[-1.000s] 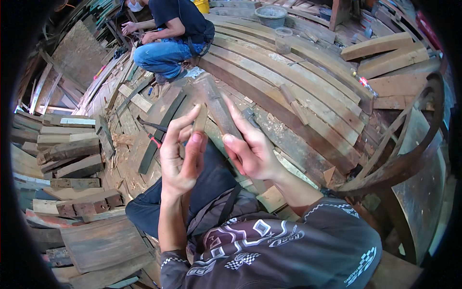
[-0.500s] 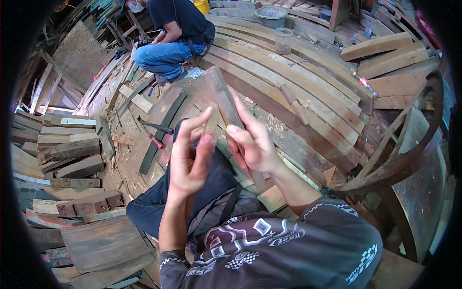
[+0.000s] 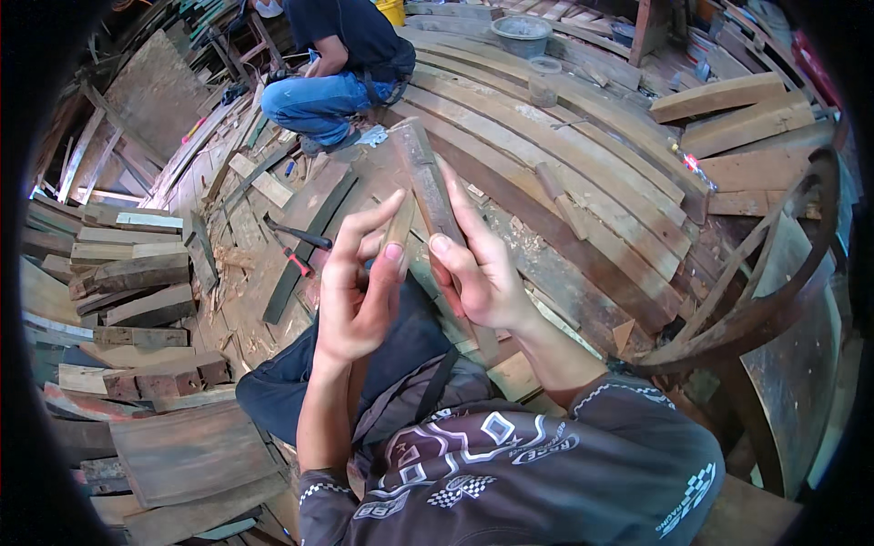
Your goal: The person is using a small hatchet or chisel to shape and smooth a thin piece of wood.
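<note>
Above my lap, my right hand [image 3: 482, 284] grips a squared wooden bar [image 3: 421, 168], its thumb on the near face and its fingers round the far side. The bar stands tilted, its upper end leaning left and its lower end down by my leg. Close beside it, my left hand [image 3: 353, 305] pinches a thin, pale wooden strip [image 3: 401, 218] between thumb and fingers. Strip and bar are side by side; whether they touch I cannot tell. Part of the strip is hidden behind my left fingers.
A red-handled tool [image 3: 296, 259] and a dark-handled tool [image 3: 305, 237] lie on the boards ahead left. Stacked wood blocks [image 3: 146, 273] line the left. A person [image 3: 328, 73] squats ahead. Long planks [image 3: 546, 155] stretch ahead right; a curved rim [image 3: 774, 328] stands at right.
My head view has shifted slightly, so the surroundings sit a little differently. Both hands keep their grips on the bar and the strip, almost unmoved.
</note>
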Demonstrator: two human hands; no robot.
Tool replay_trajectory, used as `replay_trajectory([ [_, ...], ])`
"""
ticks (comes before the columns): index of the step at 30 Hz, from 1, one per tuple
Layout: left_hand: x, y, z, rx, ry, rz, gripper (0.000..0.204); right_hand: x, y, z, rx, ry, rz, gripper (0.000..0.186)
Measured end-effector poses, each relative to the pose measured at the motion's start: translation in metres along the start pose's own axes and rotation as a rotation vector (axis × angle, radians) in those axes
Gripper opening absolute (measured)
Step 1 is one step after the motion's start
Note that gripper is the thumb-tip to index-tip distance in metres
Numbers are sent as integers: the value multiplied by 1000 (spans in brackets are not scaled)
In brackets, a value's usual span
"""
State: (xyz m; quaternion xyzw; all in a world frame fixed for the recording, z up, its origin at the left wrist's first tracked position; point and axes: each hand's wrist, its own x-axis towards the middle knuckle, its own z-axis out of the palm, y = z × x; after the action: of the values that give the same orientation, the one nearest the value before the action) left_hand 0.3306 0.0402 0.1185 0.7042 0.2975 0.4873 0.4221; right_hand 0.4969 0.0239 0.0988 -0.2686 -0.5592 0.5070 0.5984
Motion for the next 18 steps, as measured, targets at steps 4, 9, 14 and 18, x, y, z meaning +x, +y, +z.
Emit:
replay_trajectory([
  [4,1,3,-2,-33,10,-12,39,-16,9,4,-30,-23,-1,64],
  [9,-7,0,5,-55,13,-29,40,6,2,1,42,-22,-49,65],
  [14,-4,0,0,-54,19,-19,39,-13,5,5,-31,-4,2,63],
  [18,-6,-4,4,-52,12,-11,39,6,12,-1,37,-20,-28,64],
])
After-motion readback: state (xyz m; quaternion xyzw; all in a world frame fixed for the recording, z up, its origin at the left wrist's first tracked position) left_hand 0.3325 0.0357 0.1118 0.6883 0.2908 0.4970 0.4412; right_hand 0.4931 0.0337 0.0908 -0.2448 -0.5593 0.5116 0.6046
